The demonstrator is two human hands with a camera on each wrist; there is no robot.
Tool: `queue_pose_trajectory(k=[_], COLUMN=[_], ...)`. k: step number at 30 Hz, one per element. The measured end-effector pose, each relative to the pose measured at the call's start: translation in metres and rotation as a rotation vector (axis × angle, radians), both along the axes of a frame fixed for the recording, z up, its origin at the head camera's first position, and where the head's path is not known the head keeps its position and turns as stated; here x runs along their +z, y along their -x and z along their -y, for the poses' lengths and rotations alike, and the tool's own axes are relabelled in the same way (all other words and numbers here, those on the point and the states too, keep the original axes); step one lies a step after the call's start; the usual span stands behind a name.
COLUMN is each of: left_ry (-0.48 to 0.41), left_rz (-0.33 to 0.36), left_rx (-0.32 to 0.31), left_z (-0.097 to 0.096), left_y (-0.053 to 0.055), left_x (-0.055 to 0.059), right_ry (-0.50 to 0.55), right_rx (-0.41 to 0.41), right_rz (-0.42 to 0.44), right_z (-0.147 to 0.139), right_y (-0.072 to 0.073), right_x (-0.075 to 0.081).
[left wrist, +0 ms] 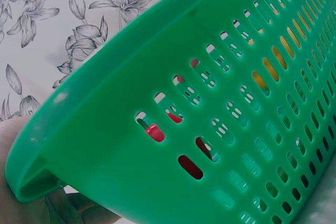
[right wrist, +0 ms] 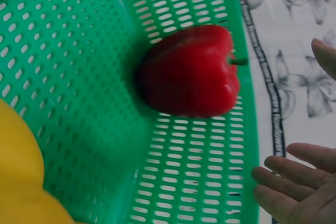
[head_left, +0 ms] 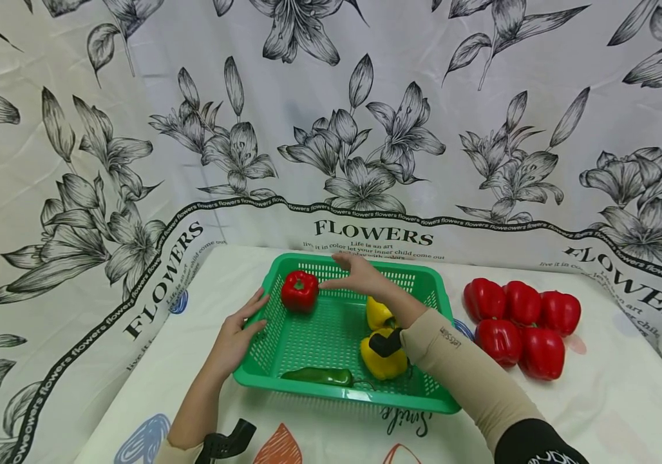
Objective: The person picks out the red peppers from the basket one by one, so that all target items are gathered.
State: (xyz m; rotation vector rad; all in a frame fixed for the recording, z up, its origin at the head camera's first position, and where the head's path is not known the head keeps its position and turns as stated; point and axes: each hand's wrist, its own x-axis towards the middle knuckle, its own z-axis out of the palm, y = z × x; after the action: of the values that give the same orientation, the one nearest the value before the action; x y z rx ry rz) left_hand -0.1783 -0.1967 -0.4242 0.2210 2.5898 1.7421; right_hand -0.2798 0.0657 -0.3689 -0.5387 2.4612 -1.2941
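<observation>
A green plastic basket (head_left: 325, 341) with slotted walls stands on the table. My left hand (head_left: 237, 338) holds its left rim, and the left wrist view shows fingers tucked beneath the rim's edge. Inside, a red bell pepper (head_left: 299, 293) sits in the far left corner, its stem facing the rim in the right wrist view. Over the basket's far side, my right hand (head_left: 360, 277) is spread with nothing in it, thumb and fingers apart just right of that pepper. Two yellow bell peppers (head_left: 386, 362) lie under the right forearm, partly hidden. Along the near wall rests a long green pepper (head_left: 318, 376).
Several red bell peppers (head_left: 500, 341) are grouped on the white printed tablecloth (head_left: 603, 393) to the right of the basket. A flower-printed curtain (head_left: 447, 200) hangs behind the table and along its left side.
</observation>
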Motion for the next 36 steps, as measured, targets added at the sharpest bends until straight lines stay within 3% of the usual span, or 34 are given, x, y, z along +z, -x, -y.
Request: queue_pose_trajectory(k=[16,24,30,36], left_ry=[-0.012,-0.01,-0.015,-0.005], left_rz=[-0.009,-0.008,-0.01,-0.009], left_rx=[0.002,-0.004,-0.002,0.003], left_z=[-0.002,-0.001,-0.001,0.0], left_y=[-0.001,-0.001,-0.001,-0.001], left_x=[0.004,0.003,0.002,0.002], right_ry=[-0.158,-0.201,-0.246,-0.25], right_rx=[-0.033,-0.005,0.023,-0.006], right_rz=[-0.045,-0.027,-0.081,-0.104], right_z=[0.033,0.046,0.056,0.066], right_y=[0.013,0.012,0.012,0.007], right_x=[-0.018,-0.024,-0.032,-0.034])
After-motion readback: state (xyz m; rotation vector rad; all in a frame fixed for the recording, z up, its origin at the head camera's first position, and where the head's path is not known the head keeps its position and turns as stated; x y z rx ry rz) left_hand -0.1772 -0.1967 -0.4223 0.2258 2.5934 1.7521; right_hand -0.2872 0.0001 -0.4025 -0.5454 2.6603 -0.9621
